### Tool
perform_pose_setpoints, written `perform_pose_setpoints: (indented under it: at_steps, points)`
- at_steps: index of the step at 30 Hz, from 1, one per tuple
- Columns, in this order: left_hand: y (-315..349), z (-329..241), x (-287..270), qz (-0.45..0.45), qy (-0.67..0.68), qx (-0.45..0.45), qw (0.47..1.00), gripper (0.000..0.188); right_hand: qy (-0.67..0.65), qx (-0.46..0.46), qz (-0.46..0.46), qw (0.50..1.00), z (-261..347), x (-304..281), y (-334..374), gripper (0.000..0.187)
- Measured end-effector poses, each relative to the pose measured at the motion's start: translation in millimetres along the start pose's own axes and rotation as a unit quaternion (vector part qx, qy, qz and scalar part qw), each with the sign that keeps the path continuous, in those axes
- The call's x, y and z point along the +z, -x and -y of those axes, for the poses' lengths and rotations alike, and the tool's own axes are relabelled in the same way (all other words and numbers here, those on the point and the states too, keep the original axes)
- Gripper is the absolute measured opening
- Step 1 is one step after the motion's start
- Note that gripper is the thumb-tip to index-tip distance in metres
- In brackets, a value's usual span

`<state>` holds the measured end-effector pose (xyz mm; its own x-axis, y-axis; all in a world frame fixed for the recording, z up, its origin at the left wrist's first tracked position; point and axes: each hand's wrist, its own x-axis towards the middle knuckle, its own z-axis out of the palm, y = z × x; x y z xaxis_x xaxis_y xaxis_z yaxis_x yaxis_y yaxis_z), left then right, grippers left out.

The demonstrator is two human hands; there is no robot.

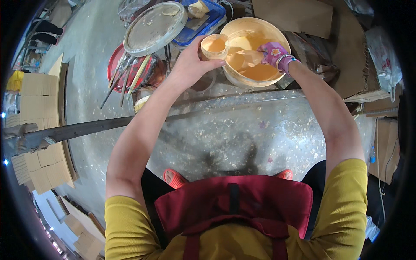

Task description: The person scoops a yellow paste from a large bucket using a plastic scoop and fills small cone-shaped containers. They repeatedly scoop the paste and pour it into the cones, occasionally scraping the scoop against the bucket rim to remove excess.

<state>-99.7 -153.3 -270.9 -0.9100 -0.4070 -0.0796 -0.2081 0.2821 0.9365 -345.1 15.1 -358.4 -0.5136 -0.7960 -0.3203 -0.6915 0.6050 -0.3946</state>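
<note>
My bare left hand (190, 65) is wrapped round a small round cup (215, 53), coated in pale orange, with orange liquid in it. It is held at the left rim of a large cream bucket (234, 27). Orange paint-like liquid (260, 73) fills the lower part of that bucket. Inside its rim, my right hand (274, 55), in a pink-purple flowered glove with a bangle at the wrist, is closed on a peach-coated scoop (249, 57). The scoop lies over the liquid, and its exact shape is partly hidden by the coating.
Left of the bucket, a stained white lid (154, 28) leans over a red paint bucket (116, 56) with several brushes (138, 76) across it. A blue tray (210, 21) stands behind. A metal bar (99, 125) crosses in front of me. Cardboard (299, 15) lies at the back right.
</note>
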Motion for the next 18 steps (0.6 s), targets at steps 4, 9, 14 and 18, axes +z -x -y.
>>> perform_pose_setpoints:
  at_steps: [4, 9, 14, 18]
  points:
    - [1.2, 0.9, -2.5, -0.008, -0.005, -0.004, 1.000, 0.069, -0.008, -0.024, -0.017, 1.000, -2.4, -0.9, 0.3, 0.046]
    - [3.6, -10.3, -5.2, -0.003, -0.013, -0.021, 1.000, 0.063, -0.070, -0.013, -0.044, 0.996, -7.0, -12.7, 1.7, 0.049]
    - [2.6, -12.5, -6.7, -0.008, -0.007, -0.018, 1.000, 0.061, -0.289, 0.042, -0.068, 0.954, -1.8, -41.5, 15.1, 0.048]
    - [-2.5, -4.0, -5.9, -0.015, -0.020, -0.015, 1.000, 0.061, -0.319, 0.047, -0.080, 0.943, -20.3, -53.6, 27.3, 0.051]
